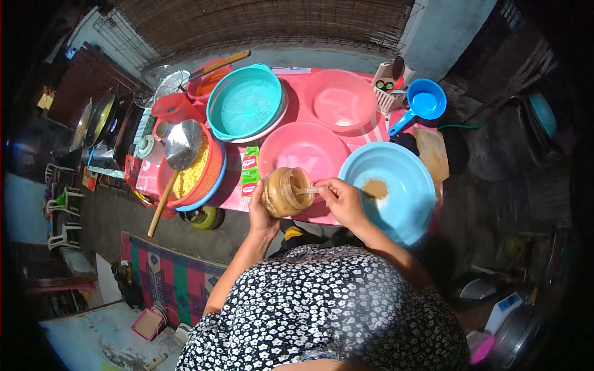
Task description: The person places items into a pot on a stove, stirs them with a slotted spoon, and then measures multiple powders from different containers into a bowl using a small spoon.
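My left hand (262,211) grips a glass jar (280,194), tilted with its mouth to the right, with tan powder inside. The fingers of my right hand (341,199) pinch the handle of a small pale spoon (308,190), whose other end is inside the jar. Just right of my right hand stands a light blue basin (408,185) with a small heap of brown powder (375,188) and some white powder beside it at the bottom. A pink basin (301,143) is right behind the jar. Green and red sachets (250,171) lie to the left of that basin.
At the left, a skimmer (184,144) with a wooden handle rests across an orange basket (209,178) of yellow food. Farther back are a turquoise colander (246,102), another pink basin (341,99), a utensil holder (386,99) and a blue dipper (424,99). A green gas cylinder (207,218) stands below the table.
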`<state>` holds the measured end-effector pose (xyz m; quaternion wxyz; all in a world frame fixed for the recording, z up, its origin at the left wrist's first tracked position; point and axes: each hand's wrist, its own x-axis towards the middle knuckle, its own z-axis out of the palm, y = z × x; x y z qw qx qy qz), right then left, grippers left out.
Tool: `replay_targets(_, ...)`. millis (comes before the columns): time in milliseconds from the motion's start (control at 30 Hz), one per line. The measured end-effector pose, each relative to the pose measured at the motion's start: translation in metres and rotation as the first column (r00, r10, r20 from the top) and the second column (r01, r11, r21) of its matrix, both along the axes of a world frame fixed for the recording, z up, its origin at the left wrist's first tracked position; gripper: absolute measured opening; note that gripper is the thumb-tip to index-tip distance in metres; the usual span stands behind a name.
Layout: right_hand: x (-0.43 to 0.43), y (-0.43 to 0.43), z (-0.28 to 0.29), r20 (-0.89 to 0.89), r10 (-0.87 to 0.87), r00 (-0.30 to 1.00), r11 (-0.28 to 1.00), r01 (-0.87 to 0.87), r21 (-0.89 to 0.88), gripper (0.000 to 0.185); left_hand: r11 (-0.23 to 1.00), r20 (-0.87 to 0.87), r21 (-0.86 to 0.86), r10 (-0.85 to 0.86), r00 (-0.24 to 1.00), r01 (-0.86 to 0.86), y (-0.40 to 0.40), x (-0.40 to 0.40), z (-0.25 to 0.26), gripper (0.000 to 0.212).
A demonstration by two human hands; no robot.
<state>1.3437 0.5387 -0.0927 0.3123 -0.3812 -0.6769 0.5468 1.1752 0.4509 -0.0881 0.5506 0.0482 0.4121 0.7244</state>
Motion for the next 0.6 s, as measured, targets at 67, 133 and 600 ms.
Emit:
replay_targets(67, -0.004, 0.005, -0.004, -0.026, 0.013, 1.0, 0.995, -0.016, -0.104, 0.014, 1.0, 0.0, 0.002, 0.011, 1.0, -0.011, 0.001, -0.006, -0.001, 0.049)
replay_targets(133, -0.006, 0.01, 0.004, -0.099, 0.032, 0.995, 0.961, -0.058, -0.269, 0.015, 1.0, 0.001, 0.009, 0.019, 1.0, -0.019, 0.002, -0.013, -0.001, 0.049)
replay_targets(600, -0.006, 0.027, 0.017, 0.028, -0.099, 0.995, 0.974, 0.091, 0.206, 0.014, 0.961, 0.014, 0.024, 0.274, 0.962, -0.274, -0.014, -0.063, -0.015, 0.048)
